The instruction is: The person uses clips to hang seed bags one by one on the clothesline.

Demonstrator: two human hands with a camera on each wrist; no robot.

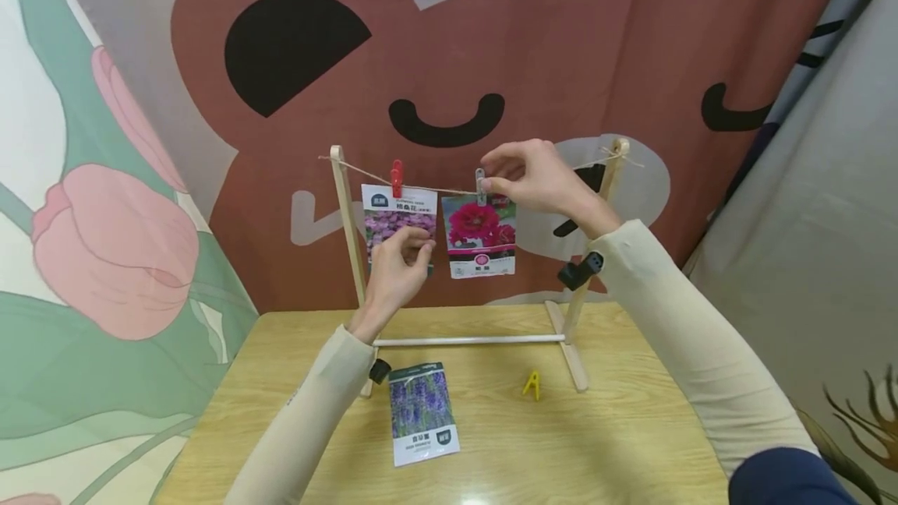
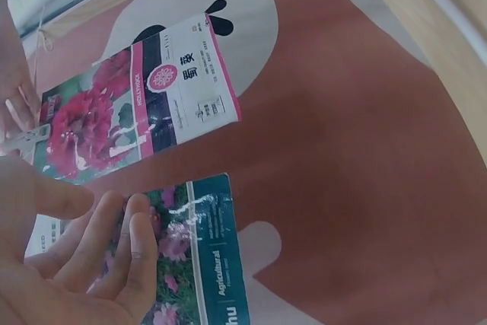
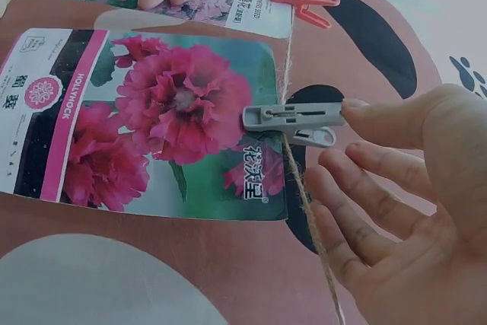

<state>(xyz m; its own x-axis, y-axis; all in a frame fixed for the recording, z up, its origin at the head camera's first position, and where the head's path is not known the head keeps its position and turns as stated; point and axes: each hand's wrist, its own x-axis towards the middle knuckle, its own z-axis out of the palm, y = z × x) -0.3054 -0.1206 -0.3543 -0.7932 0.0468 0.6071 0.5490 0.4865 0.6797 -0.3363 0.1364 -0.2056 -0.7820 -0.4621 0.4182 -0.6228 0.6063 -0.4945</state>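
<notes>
Slippage looks like the main danger for the hollyhock packet: if the grey clip has too shallow a bite at its top edge, the card could slide out and drop to the counter. A nudge from the right hand, whose thumb touches the clip's end while its fingers spread loosely, might twist the clip round the string; whether a fingertip also meets the lower handle is hard to tell. The left hand, loosely curled and gripping nothing, is in front of the pink-flower packet beneath the red clip, so a careless brush could set the line swinging (both packets share it).

The hollyhock packet hangs nearly upright beside its neighbour, glossy and flat, with ruffled magenta blooms on green, a pink band lettered HOLLYHOCK, a dark stripe, and a white lower panel bearing a round pink emblem.
</notes>
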